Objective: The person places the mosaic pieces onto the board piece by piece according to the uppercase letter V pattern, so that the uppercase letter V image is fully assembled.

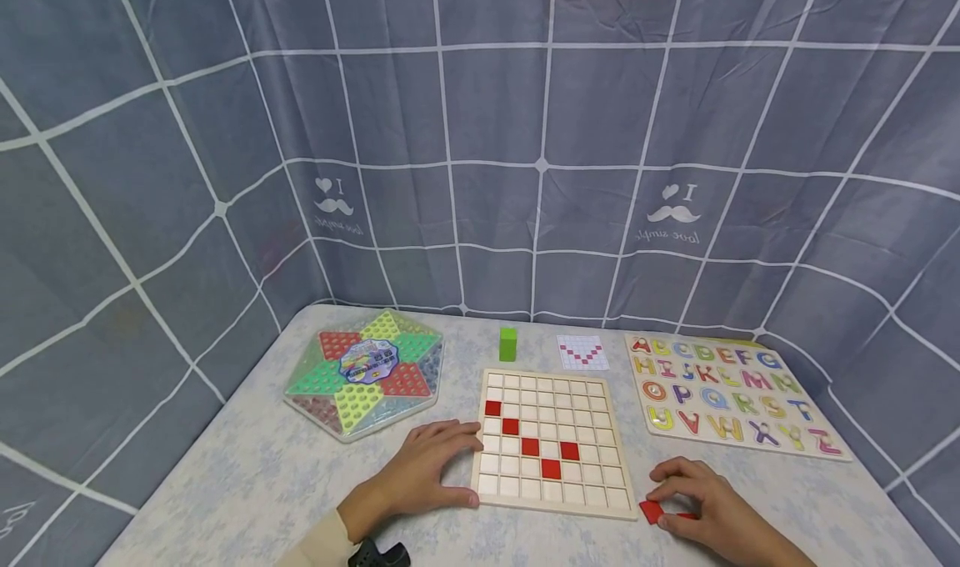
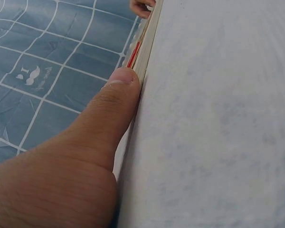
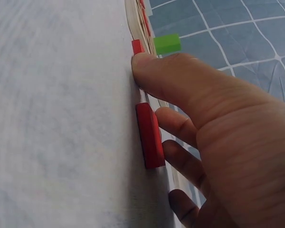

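Observation:
A square wooden grid board (image 1: 558,509) lies on the table, with several red square tiles (image 1: 530,447) set in its cells in a slanting line that turns up at the right. My left hand (image 1: 431,467) rests at the board's left edge, fingers spread, its thumb by the lower left corner. Just right of the board, my right hand (image 1: 705,500) pinches a red tile (image 1: 651,512) between thumb and fingers, low over the table. Another red tile (image 3: 150,137) lies under the curled fingers, partly hidden in the head view.
Behind the board stand a green block (image 1: 507,344) and a small pattern card (image 1: 582,353) with a V of pink squares. A hexagonal Chinese checkers board (image 1: 367,375) lies left, an alphabet puzzle (image 1: 735,396) right. A dark object (image 1: 378,554) sits by the left wrist; a grid-patterned curtain (image 1: 495,108) hangs behind.

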### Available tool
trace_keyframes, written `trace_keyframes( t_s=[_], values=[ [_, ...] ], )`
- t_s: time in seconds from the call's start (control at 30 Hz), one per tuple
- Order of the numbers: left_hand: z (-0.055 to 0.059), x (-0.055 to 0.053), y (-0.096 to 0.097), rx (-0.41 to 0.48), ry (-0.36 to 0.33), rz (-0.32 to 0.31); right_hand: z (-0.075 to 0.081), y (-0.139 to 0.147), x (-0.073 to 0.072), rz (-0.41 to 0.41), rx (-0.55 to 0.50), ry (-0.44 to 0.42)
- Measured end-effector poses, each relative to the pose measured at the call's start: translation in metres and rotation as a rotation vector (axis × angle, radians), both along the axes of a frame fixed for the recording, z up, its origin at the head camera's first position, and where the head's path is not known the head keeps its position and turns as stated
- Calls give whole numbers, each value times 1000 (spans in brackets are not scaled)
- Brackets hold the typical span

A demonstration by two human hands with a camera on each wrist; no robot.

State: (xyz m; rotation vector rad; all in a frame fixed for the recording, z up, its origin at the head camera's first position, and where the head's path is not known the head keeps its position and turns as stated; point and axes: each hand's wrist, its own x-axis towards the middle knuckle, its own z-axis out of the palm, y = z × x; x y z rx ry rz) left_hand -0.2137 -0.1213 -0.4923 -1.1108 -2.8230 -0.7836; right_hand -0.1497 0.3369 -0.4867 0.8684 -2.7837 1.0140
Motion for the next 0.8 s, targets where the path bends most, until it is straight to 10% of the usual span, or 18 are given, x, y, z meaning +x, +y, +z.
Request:
trace_keyframes(
  t_s=[0.8],
  values=[
    [1, 3, 2, -31, 27, 22, -4, 1, -3, -39, -12, -45]
  ],
)
